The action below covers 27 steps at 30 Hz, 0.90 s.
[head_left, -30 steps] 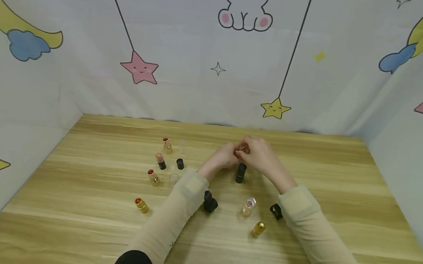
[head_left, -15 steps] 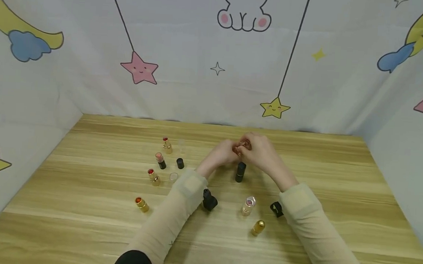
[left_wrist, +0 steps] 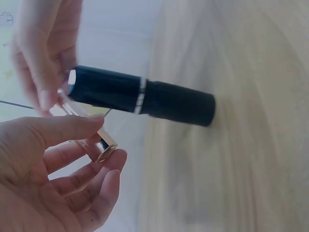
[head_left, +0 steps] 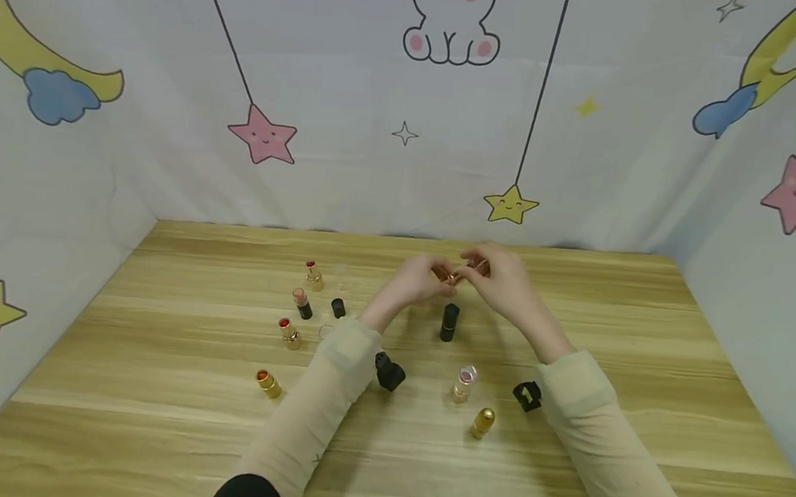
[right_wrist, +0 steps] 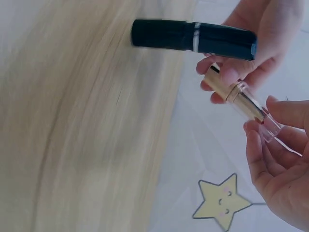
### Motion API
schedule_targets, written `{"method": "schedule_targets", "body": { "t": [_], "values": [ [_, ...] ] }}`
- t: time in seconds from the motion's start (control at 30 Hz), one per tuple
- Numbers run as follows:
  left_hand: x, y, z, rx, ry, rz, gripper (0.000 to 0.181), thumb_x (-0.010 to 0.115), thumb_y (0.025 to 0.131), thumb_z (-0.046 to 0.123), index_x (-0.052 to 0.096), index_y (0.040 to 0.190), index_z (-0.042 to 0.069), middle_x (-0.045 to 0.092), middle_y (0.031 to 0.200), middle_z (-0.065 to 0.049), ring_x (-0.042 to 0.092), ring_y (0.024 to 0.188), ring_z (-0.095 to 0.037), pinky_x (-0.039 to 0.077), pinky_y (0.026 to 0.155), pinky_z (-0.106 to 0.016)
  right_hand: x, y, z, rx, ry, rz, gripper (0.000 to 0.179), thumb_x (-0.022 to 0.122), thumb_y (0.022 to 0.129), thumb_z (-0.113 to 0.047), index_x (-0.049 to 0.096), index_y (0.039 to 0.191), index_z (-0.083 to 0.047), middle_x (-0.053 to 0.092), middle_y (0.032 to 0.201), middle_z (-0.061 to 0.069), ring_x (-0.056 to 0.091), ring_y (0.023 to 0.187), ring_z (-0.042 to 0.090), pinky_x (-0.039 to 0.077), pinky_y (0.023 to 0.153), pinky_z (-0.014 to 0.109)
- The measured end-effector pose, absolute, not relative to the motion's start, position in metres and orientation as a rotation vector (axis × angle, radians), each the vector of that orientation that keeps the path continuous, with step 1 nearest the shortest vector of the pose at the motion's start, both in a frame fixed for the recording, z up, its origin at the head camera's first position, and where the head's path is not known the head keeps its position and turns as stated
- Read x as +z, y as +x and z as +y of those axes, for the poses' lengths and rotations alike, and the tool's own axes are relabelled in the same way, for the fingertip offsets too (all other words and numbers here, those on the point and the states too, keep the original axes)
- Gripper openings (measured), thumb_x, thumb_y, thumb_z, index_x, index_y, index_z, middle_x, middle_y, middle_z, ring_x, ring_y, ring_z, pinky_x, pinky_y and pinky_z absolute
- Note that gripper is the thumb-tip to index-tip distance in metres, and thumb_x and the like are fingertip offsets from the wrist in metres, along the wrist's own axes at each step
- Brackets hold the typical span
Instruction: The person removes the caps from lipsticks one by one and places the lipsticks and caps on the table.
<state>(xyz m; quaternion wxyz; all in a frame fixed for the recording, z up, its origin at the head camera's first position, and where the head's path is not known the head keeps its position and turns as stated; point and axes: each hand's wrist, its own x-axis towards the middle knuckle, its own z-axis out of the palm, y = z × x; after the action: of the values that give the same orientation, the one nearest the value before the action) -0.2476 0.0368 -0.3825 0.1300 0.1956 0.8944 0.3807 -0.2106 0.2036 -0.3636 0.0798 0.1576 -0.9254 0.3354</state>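
In the right wrist view, my left hand (right_wrist: 265, 36) pinches the gold base (right_wrist: 219, 83) of a lipstick between thumb and fingers. My right hand (right_wrist: 285, 164) holds the clear cap (right_wrist: 271, 129) at its other end; a gold inner tube and a bit of red show inside the cap. Both hands meet above the back half of the table in the head view, the left (head_left: 415, 279) and the right (head_left: 505, 283). Just in front of them a black lipstick tube (head_left: 449, 323) with a silver band stands upright.
Uncapped lipsticks stand at left: two red (head_left: 313, 277) (head_left: 289, 335), one pink (head_left: 302, 303), one orange-red (head_left: 267, 384). Nearby are a black cap (head_left: 338, 307) and a clear cap (head_left: 326, 331). A clear-capped lipstick (head_left: 463, 385) and a gold tube (head_left: 483, 423) stand nearer me.
My hands have drawn slightly apart, the left toward the left and the right toward the right, so more of the lipstick between them shows. The head view has shifted a little.
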Motion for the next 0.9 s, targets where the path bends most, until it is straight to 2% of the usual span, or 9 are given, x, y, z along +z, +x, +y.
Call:
{"method": "schedule_targets", "body": {
  "t": [0.17, 0.27, 0.57, 0.9],
  "values": [
    [-0.377, -0.245, 0.031, 1.124, 0.624, 2.606, 0.018, 0.072, 0.085, 0.015, 0.068, 0.102, 0.008, 0.069, 0.101, -0.010, 0.062, 0.091, -0.021, 0.047, 0.069, -0.025, -0.368, -0.208, 0.212, 1.176, 0.448, -2.727, 0.031, 0.063, 0.092, -0.013, 0.062, 0.121, 0.000, 0.068, 0.106, 0.019, 0.066, 0.089, 0.030, 0.054, 0.078, 0.041],
    [-0.375, -0.243, 0.028, 1.125, 0.647, 2.608, 0.015, 0.073, 0.085, 0.016, 0.069, 0.098, 0.009, 0.068, 0.096, -0.008, 0.061, 0.086, -0.018, 0.044, 0.066, -0.023, -0.368, -0.205, 0.214, 1.204, 0.441, -2.722, 0.030, 0.063, 0.092, -0.011, 0.063, 0.120, 0.000, 0.068, 0.105, 0.019, 0.065, 0.088, 0.030, 0.054, 0.077, 0.041],
    [-0.372, -0.240, 0.024, 1.111, 0.684, 2.609, 0.014, 0.073, 0.085, 0.018, 0.069, 0.096, 0.010, 0.069, 0.094, -0.006, 0.062, 0.087, -0.017, 0.046, 0.069, -0.024, -0.373, -0.201, 0.217, 1.210, 0.399, -2.734, 0.028, 0.062, 0.094, -0.018, 0.064, 0.118, -0.004, 0.069, 0.107, 0.015, 0.066, 0.089, 0.027, 0.053, 0.077, 0.038],
    [-0.371, -0.237, 0.019, 1.142, 0.707, 2.607, 0.017, 0.072, 0.086, 0.019, 0.071, 0.101, 0.009, 0.069, 0.098, -0.007, 0.064, 0.089, -0.019, 0.049, 0.070, -0.024, -0.378, -0.197, 0.220, 1.274, 0.352, -2.647, 0.025, 0.062, 0.093, -0.014, 0.066, 0.116, -0.004, 0.070, 0.103, 0.015, 0.065, 0.085, 0.024, 0.048, 0.069, 0.021]
  ]
}}
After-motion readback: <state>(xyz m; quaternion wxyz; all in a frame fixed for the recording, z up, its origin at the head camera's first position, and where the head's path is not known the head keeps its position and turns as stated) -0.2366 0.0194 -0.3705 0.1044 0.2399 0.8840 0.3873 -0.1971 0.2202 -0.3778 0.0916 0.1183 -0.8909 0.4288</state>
